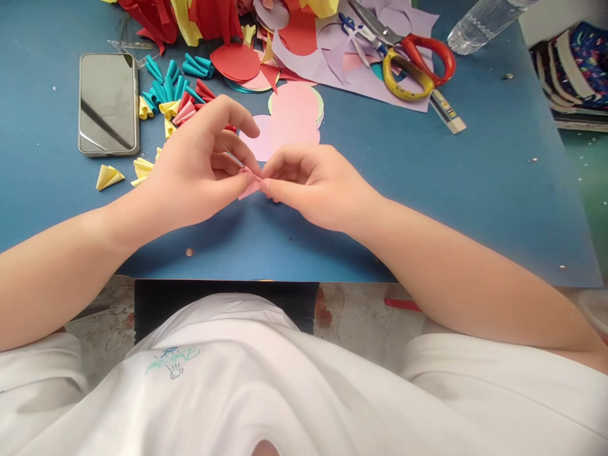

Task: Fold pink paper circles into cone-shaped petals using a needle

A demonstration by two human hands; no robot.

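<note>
Between both hands is a small piece of pink paper (249,189), partly hidden by the fingers. My left hand (199,168) pinches it between thumb and forefinger, with the other fingers curled above. A thin stick (228,152) runs from inside my left hand down to the paper; its ends are covered. My right hand (323,187) is closed at the fingertips on the paper's right edge. Just beyond the hands lie pink paper circles (295,114), stacked and overlapping. Left of them are small rolled paper cones (166,88) in teal, red, pink and yellow.
A phone (108,104) lies at the left on the blue table (475,196). Scissors (411,57) rest on lilac paper scraps (327,60) at the back, near an eraser (447,113). A clear bottle (487,25) stands at the far right. One yellow cone (109,177) lies apart.
</note>
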